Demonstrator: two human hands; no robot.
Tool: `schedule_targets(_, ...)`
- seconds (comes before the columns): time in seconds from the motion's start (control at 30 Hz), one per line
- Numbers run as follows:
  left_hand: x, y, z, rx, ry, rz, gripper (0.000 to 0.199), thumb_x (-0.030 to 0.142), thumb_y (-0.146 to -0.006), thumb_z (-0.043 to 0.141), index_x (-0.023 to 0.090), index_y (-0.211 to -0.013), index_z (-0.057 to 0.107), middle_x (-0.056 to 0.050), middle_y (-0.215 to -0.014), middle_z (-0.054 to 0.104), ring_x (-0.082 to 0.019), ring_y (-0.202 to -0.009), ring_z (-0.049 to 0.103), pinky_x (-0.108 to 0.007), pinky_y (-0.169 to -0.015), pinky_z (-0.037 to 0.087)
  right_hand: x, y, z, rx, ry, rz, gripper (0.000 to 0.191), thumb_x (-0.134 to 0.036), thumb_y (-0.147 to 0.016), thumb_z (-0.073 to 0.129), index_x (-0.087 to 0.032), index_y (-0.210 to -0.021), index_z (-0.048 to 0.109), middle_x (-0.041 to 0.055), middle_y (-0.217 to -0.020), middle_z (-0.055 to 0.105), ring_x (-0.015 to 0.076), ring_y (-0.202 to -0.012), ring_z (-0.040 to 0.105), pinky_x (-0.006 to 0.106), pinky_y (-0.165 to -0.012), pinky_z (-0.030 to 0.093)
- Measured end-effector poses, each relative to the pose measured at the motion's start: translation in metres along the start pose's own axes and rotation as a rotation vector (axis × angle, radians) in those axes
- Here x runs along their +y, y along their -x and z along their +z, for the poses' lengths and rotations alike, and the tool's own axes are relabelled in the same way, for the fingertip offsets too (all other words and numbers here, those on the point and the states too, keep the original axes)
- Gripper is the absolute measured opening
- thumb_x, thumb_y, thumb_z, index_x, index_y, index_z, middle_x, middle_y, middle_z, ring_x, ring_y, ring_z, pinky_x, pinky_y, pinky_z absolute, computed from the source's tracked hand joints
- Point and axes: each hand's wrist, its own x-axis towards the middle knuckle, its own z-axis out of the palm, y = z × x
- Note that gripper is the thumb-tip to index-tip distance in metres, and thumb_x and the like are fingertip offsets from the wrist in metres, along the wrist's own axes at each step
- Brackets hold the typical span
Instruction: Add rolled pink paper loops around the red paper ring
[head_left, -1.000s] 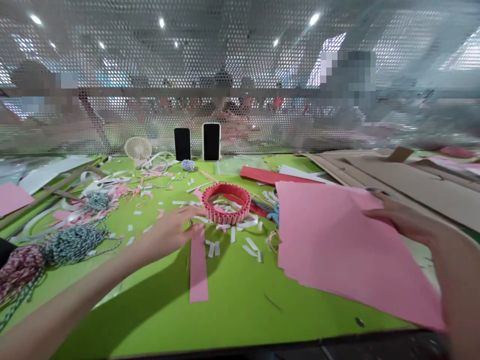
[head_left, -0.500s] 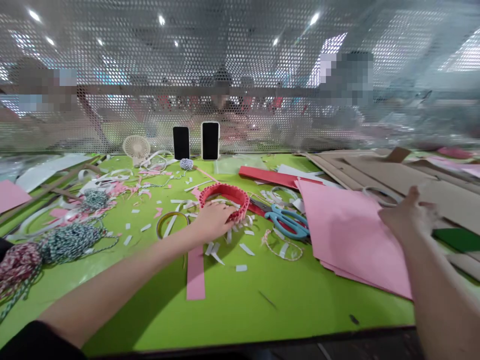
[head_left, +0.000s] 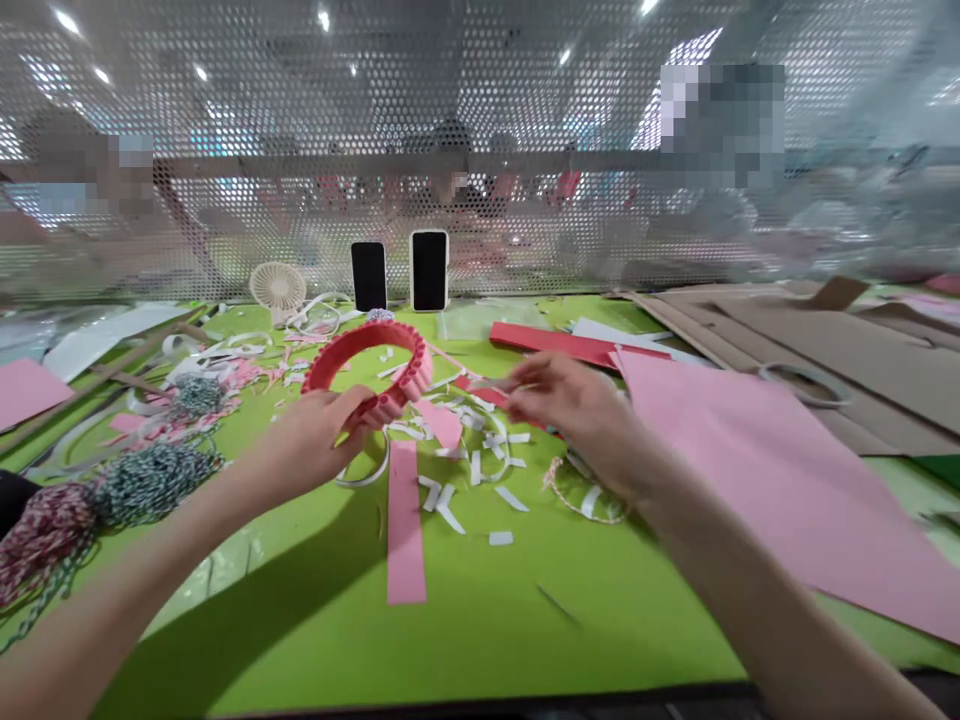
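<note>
A red ring (head_left: 337, 368) with a ruffled pink outer edge is lifted above the table, tilted, and my left hand (head_left: 319, 430) grips its near side. My right hand (head_left: 562, 405) is right of the ring, its fingers pinched on a small greyish piece that is too blurred to name. Below and between the hands lie white paper scraps (head_left: 475, 468) and a pink paper strip (head_left: 406, 525). A roll of tape (head_left: 365, 476) shows partly beneath the ring. My right hand and forearm hide the spot where the blue scissors lay.
Pink sheets (head_left: 750, 480) and brown cardboard (head_left: 795, 345) lie at the right. Two phones (head_left: 430, 270) and a small fan (head_left: 277, 288) stand at the back by a mesh screen. Twine bundles (head_left: 154, 480) lie at the left. A red strip (head_left: 555, 343) lies behind my right hand.
My left hand has raised the red ring and moved it left. My right hand has come from the far right to the middle, its fingers now closed. The blue scissors no longer show.
</note>
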Motion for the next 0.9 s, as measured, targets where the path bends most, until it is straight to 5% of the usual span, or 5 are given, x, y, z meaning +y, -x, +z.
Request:
schedule_targets(0.13, -0.023, 0.022, 0.01, -0.06, -0.148, 0.017, 0.029, 0.02, -0.079, 0.033, 0.012, -0.095, 0.056, -0.011, -0.074, 0.064, -0.024, -0.065, 0.058, -0.036, -0.058, 0.043, 0.008, 0.027, 0.049, -0.337, 0.281, -0.015, 0.024, -0.021, -0.079, 0.048, -0.021, -0.104, 0.047, 0.009, -0.111, 0.052, 0.0186, -0.089, 0.056, 0.041, -0.074, 0.05)
schedule_targets(0.33, -0.022, 0.045, 0.022, 0.003, -0.326, 0.093, 0.039, 0.016, -0.08, 0.03, 0.006, -0.112, 0.052, -0.019, -0.111, 0.057, -0.03, -0.097, 0.054, -0.046, -0.08, 0.042, 0.019, 0.053, 0.081, -0.583, 0.645, -0.316, 0.073, -0.034, -0.069, 0.064, -0.017, -0.13, 0.028, 0.0122, -0.117, 0.05, 0.0256, -0.109, 0.043, 0.043, -0.091, 0.039)
schedule_targets(0.6, 0.005, 0.054, 0.013, 0.07, -0.213, 0.184, 0.028, 0.021, -0.085, 0.034, 0.017, -0.097, 0.058, -0.009, -0.091, 0.066, -0.024, -0.084, 0.059, -0.04, -0.075, 0.046, 0.034, 0.059, 0.09, -0.498, 0.896, -0.639, 0.052, 0.0, -0.077, 0.033, -0.009, -0.128, 0.035, 0.0114, -0.083, 0.062, 0.0229, -0.077, 0.056, 0.044, -0.078, 0.045)
schedule_targets(0.77, 0.003, 0.049, 0.019, 0.176, -0.193, -0.001, 0.025, 0.028, -0.085, 0.036, 0.015, -0.092, 0.056, -0.012, -0.087, 0.065, -0.027, -0.078, 0.06, -0.042, -0.069, 0.046, 0.02, 0.041, 0.071, -0.18, 0.499, -0.351, 0.049, -0.009, -0.08, 0.038, -0.018, -0.127, 0.029, 0.0069, -0.08, 0.063, 0.0218, -0.08, 0.057, 0.045, -0.076, 0.045)
schedule_targets(0.9, 0.021, 0.034, 0.018, 0.095, 0.306, -0.114, 0.03, 0.039, -0.081, 0.046, 0.02, -0.105, 0.047, -0.009, -0.102, 0.062, -0.024, -0.09, 0.058, -0.039, -0.075, 0.047, -0.004, 0.026, 0.056, -0.245, 0.056, -0.066, 0.06, -0.018, -0.078, 0.048, -0.024, -0.13, 0.018, -0.0006, -0.074, 0.06, 0.0167, -0.073, 0.059, 0.037, -0.071, 0.047)
